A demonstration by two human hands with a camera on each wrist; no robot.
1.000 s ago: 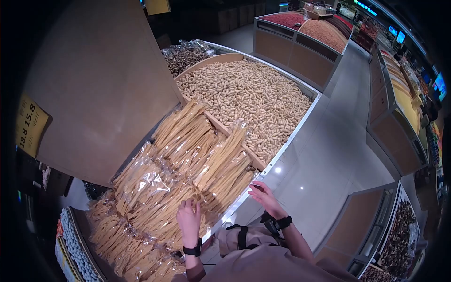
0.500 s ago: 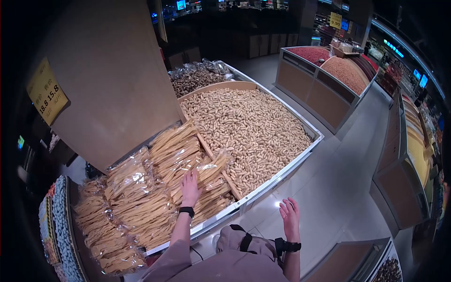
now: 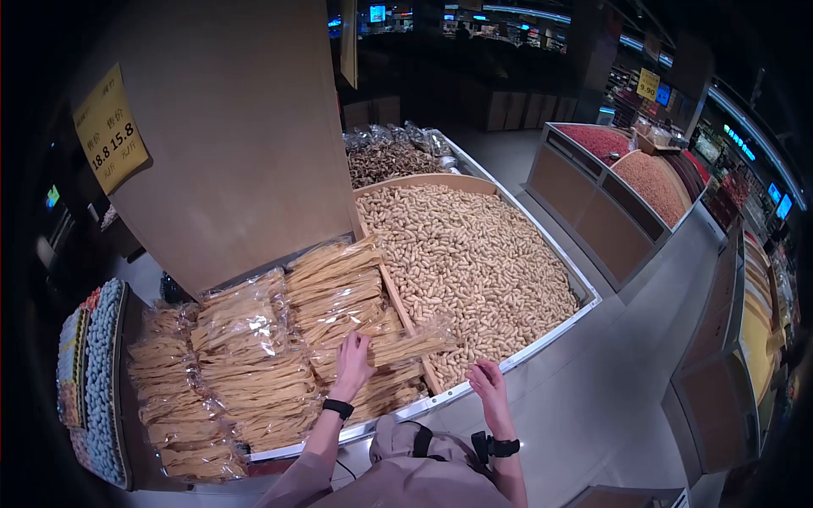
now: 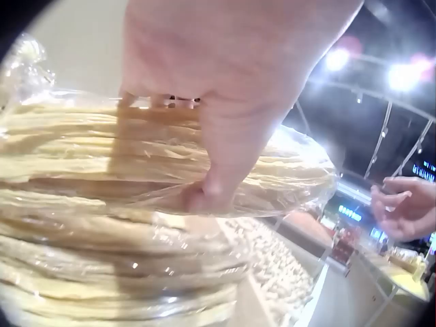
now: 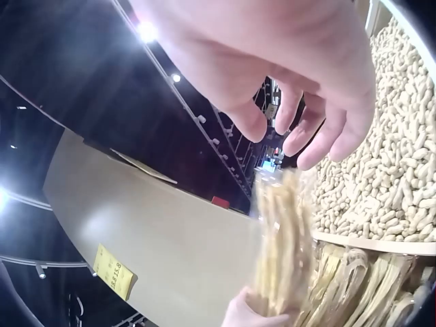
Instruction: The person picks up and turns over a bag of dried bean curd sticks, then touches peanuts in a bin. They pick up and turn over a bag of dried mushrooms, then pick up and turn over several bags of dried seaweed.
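My left hand (image 3: pixel 352 369) grips a long clear bag of dried tofu sticks (image 3: pixel 413 345) across its middle. In the left wrist view the thumb presses the near side of that bag (image 4: pixel 68 146), with the other fingers mostly hidden behind it. One end of the bag reaches over the wooden divider toward the peanuts (image 3: pixel 474 254). My right hand (image 3: pixel 489 391) hovers near that end, fingers loosely bent and holding nothing. The right wrist view has its fingertips just above the end of the bag (image 5: pixel 281 231). Rows of similar bags (image 3: pixel 254 381) lie underneath.
A wooden divider (image 3: pixel 396 296) separates the bags from the peanuts. The bin's white rim (image 3: pixel 542 339) runs along the near side. A tall panel (image 3: pixel 229 144) with a yellow price sign (image 3: pixel 110 131) rises behind. Blue-wrapped pieces (image 3: pixel 103 381) fill a bin at left.
My left hand reached over the bags, took hold of one and lifted it, its end swinging right over the divider. The right hand moved toward that end. The head view has turned.
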